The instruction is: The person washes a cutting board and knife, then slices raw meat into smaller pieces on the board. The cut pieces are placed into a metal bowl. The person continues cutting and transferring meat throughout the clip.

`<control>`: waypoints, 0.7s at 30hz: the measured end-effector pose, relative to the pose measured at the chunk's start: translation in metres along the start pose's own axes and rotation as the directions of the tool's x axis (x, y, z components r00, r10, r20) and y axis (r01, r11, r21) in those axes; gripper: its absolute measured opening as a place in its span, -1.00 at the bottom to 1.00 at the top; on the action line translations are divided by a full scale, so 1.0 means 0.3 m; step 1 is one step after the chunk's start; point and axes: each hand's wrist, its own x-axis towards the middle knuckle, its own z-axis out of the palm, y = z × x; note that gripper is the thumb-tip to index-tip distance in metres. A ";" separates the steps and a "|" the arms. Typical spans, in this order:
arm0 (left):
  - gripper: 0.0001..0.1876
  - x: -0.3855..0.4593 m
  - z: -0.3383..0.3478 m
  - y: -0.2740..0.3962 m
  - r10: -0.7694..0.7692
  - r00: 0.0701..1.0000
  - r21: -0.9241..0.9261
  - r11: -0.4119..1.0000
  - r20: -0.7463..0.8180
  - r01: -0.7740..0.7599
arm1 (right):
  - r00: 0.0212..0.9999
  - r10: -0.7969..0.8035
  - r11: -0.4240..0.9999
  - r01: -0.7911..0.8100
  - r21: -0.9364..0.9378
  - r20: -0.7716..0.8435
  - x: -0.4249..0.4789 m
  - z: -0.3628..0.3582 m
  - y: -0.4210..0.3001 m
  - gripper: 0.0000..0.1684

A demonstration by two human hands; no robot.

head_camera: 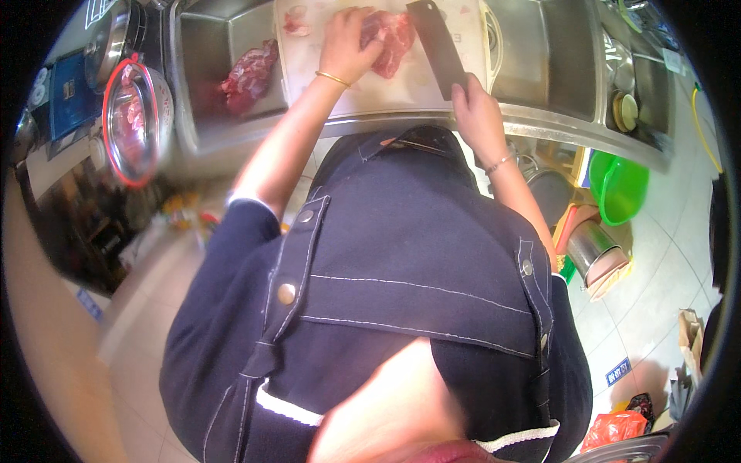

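Observation:
My left hand (pixel 350 46) grips a piece of raw red meat (pixel 396 47) on a white plastic cutting board (pixel 324 95), thumb along its near side. In my right hand (pixel 479 113) is the handle of a cleaver (pixel 438 49). Its broad, dark blade slants up and left over the board, with its far end beside the meat's right edge. A small meat scrap (pixel 296 23) lies at the board's far left. Left of the board, a bigger chunk of raw meat (pixel 252 75) rests in the steel sink basin (pixel 202 40).
The board spans a stainless steel sink, with another basin (pixel 524 40) to its right. At the left stands a red-rimmed bowl (pixel 106 130) with meat pieces in it. Below right are a green plastic basin (pixel 620 188) and a metal bin (pixel 590 246).

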 end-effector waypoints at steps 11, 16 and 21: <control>-0.30 -0.027 0.038 0.054 -0.110 0.978 0.062 0.993 0.178 0.101 | 0.962 0.065 0.974 -0.003 -0.227 0.266 0.035 0.005 -0.159 -0.77; -0.35 -0.028 0.037 0.037 -0.084 0.976 0.050 0.996 0.200 0.075 | 0.962 0.013 0.951 0.072 -0.300 0.272 0.120 0.079 -0.186 -0.77; -0.42 -0.035 0.059 0.023 -0.024 0.996 0.016 1.000 0.091 0.022 | 0.965 -0.074 0.942 0.150 -0.299 0.251 0.274 0.186 -0.170 -0.74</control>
